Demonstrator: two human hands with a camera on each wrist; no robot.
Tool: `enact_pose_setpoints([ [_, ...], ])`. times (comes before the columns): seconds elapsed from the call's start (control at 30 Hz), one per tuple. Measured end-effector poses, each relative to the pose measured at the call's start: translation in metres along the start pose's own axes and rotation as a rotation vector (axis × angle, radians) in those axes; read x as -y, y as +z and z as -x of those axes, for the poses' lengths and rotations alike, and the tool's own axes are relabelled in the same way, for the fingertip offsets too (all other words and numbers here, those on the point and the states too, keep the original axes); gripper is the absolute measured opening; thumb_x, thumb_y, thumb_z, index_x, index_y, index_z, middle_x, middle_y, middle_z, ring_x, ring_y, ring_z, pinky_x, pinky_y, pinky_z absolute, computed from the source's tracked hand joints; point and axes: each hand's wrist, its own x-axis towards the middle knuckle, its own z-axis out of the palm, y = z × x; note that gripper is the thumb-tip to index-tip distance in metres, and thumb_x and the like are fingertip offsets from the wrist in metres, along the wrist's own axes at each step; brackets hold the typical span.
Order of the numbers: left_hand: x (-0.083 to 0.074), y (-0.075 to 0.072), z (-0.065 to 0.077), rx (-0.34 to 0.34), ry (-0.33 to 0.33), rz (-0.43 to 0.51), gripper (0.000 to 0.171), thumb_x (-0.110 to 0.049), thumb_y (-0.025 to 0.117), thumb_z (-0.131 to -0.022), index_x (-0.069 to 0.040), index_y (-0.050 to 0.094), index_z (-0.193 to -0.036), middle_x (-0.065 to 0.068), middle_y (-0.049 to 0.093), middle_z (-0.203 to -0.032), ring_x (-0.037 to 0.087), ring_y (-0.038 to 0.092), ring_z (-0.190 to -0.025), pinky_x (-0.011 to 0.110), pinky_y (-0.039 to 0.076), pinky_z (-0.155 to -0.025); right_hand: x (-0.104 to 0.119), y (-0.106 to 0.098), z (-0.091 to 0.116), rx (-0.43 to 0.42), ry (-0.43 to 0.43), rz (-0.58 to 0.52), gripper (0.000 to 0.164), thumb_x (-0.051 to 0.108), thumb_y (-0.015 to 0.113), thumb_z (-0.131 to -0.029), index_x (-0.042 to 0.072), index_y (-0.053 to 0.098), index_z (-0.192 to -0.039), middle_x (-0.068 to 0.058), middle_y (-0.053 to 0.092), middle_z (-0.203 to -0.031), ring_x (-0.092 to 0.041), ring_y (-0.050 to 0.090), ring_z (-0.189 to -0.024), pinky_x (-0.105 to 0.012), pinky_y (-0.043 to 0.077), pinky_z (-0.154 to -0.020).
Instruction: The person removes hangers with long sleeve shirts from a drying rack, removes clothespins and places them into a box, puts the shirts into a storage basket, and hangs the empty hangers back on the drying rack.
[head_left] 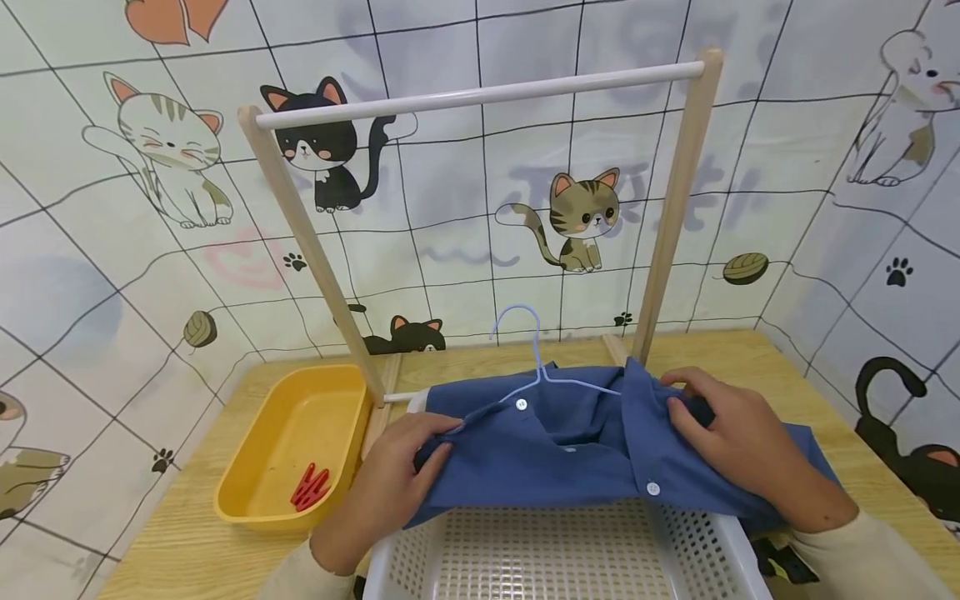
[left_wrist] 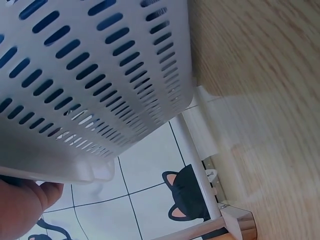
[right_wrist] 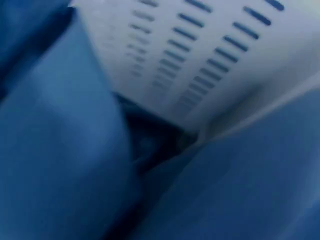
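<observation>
A blue button-up shirt (head_left: 540, 475) lies over the white basket (head_left: 551, 554), with a pale blue hanger (head_left: 540, 375) at its collar. The hanger's hook stands up, and part of its right arm is hidden under the cloth. My left hand (head_left: 393, 471) pinches the shirt near the hanger's left end. On the other side my right hand (head_left: 738, 437) grips the shirt at its right shoulder. In the left wrist view the left hand (left_wrist: 25, 207) shows beside the slotted basket (left_wrist: 95, 65). Blurred blue cloth (right_wrist: 65, 140) fills much of the right wrist view.
A wooden rack with a white top bar (head_left: 480, 98) stands behind the basket. To the left sits a yellow tray (head_left: 300, 417) holding red clothespins (head_left: 310, 487). Everything stands on a wooden table (head_left: 172, 508), with a cat-patterned wall covering (head_left: 450, 192) behind.
</observation>
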Motion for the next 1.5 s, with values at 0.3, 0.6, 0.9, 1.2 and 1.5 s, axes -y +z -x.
enact_pose_setpoints([
  [0.3, -0.006, 0.001, 0.001, -0.033, 0.068, -0.053, 0.029, -0.006, 0.074, -0.088, -0.018, 0.071, -0.115, -0.007, 0.068, -0.118, 0.014, 0.063, -0.113, 0.038, 0.053, -0.099, 0.02, 0.005, -0.008, 0.101, 0.036, 0.004, 0.05, 0.029, 0.075, -0.089, 0.018, 0.059, -0.136, 0.0, 0.07, -0.092, -0.01, 0.062, -0.072, -0.034, 0.049, -0.062],
  [0.6, -0.009, 0.002, -0.002, -0.051, 0.246, -0.131, 0.018, -0.003, 0.058, -0.094, -0.017, 0.067, -0.098, -0.003, 0.069, -0.125, 0.018, 0.061, -0.118, 0.038, 0.048, -0.094, 0.013, 0.018, 0.0, 0.042, -0.103, 0.042, 0.046, 0.019, 0.081, -0.081, 0.022, 0.071, -0.125, -0.009, 0.076, -0.103, -0.023, 0.071, -0.079, -0.04, 0.053, -0.063],
  [0.9, -0.009, -0.002, -0.001, -0.043, 0.276, -0.108, 0.017, -0.003, 0.052, -0.089, -0.019, 0.057, -0.084, -0.001, 0.069, -0.127, 0.019, 0.059, -0.118, 0.037, 0.043, -0.094, 0.013, 0.023, 0.0, 0.032, -0.138, 0.037, 0.043, 0.018, 0.08, -0.082, 0.021, 0.071, -0.124, -0.012, 0.077, -0.107, -0.03, 0.074, -0.086, -0.046, 0.057, -0.067],
  [1.2, -0.008, 0.0, 0.0, 0.005, 0.278, -0.188, 0.021, -0.016, 0.045, -0.104, -0.019, 0.062, -0.115, -0.003, 0.064, -0.123, 0.017, 0.056, -0.113, 0.036, 0.042, -0.094, 0.01, 0.029, 0.001, 0.007, -0.146, 0.017, 0.045, 0.016, 0.081, -0.081, 0.021, 0.071, -0.124, -0.011, 0.076, -0.107, -0.029, 0.074, -0.086, -0.045, 0.057, -0.066],
  [1.5, -0.007, -0.002, 0.0, 0.018, 0.321, -0.271, 0.044, -0.024, 0.025, -0.107, -0.027, 0.067, -0.122, 0.004, 0.059, -0.125, 0.023, 0.054, -0.116, 0.044, 0.042, -0.099, 0.01, 0.033, -0.001, -0.037, -0.176, 0.015, 0.046, 0.014, 0.081, -0.079, 0.02, 0.071, -0.124, -0.011, 0.077, -0.104, -0.026, 0.074, -0.08, -0.041, 0.055, -0.062],
])
